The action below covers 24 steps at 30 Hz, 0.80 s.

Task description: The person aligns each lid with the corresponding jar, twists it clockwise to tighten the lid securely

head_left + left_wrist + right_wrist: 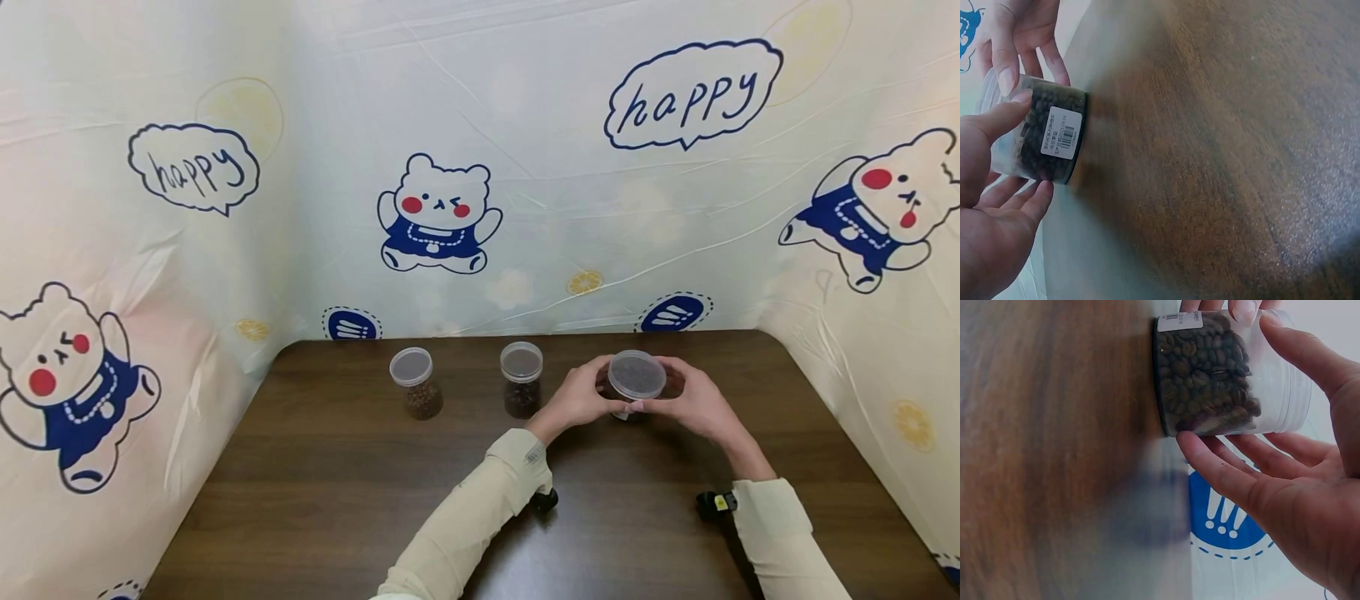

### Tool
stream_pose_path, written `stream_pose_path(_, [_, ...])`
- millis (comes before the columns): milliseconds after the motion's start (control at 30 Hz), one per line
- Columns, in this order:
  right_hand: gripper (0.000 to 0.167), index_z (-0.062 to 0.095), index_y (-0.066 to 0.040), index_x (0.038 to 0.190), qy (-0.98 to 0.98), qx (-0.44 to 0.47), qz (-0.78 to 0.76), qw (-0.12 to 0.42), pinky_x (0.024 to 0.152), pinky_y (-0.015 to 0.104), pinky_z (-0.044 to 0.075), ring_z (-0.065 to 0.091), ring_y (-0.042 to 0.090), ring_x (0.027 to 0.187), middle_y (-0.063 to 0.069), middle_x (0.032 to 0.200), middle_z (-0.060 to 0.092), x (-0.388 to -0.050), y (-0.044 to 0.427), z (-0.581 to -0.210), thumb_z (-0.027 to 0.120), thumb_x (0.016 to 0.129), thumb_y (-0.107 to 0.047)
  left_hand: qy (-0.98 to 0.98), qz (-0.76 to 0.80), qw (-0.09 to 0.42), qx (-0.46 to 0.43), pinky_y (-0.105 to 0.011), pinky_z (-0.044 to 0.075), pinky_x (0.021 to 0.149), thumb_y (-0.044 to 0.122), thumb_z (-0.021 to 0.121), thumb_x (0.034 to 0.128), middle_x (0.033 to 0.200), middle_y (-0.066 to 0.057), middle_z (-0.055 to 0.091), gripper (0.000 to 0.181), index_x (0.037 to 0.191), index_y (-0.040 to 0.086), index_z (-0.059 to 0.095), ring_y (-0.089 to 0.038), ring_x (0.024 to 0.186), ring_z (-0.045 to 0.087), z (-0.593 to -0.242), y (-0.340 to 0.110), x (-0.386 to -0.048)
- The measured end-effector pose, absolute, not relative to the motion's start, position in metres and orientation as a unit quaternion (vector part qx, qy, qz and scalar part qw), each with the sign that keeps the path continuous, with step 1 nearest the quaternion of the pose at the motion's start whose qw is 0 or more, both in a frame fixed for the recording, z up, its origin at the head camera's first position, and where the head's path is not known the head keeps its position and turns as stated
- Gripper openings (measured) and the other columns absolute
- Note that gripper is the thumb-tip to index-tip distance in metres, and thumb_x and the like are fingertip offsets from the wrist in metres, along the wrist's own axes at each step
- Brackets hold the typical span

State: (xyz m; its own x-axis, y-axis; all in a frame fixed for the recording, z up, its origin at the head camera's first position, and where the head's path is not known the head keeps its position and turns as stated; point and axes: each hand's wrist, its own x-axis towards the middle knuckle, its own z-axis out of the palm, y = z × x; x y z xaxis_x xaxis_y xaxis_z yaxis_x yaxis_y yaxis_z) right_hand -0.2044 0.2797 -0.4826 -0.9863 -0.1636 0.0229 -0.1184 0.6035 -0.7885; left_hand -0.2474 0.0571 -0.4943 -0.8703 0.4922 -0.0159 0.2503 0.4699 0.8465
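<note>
A clear, wide jar of dark coffee beans is between my two hands at the right of the table. It has a translucent lid and a white barcode label. My left hand grips the jar's left side, thumb at the front and fingers around it. The right hand holds the opposite side the same way, and the two thumbs come close together. The jar stands upright, its base on or very near the tabletop; which of these I cannot tell.
Two narrower lidded jars stand left of my hands along the back of the brown table: one with brown contents, one with darker contents. A printed curtain surrounds the table's back and sides.
</note>
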Motion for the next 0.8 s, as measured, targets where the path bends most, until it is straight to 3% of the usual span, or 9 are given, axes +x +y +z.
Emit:
stream_pose_path(533, [0.089,0.04,0.0,0.155,0.897,-0.075,-0.434,0.032,0.112,0.068,0.045,0.053,0.052,0.138,0.028,0.151,0.053,-0.206,0.278,-0.488,0.087,0.088,-0.035,0.852,0.458,0.129,0.218,-0.027,0.054,0.107,0.021,0.088,0.0872,0.149,-0.002,0.064,0.081,0.156,0.019,0.047,-0.013,0.133,0.064,-0.498,0.055,-0.249])
stream_pose_path(800, [0.1,0.031,0.001,0.158,0.9,-0.066,-0.43,0.029,0.104,0.062,0.054,0.056,0.049,0.132,0.029,0.152,0.049,-0.202,0.28,-0.489,0.089,0.086,-0.039,0.905,0.376,0.075,0.184,-0.035,0.051,0.112,0.034,0.088,0.0872,0.151,-0.004,0.06,0.086,0.159,0.017,0.042,-0.019,0.137,0.06,-0.489,0.058,-0.234])
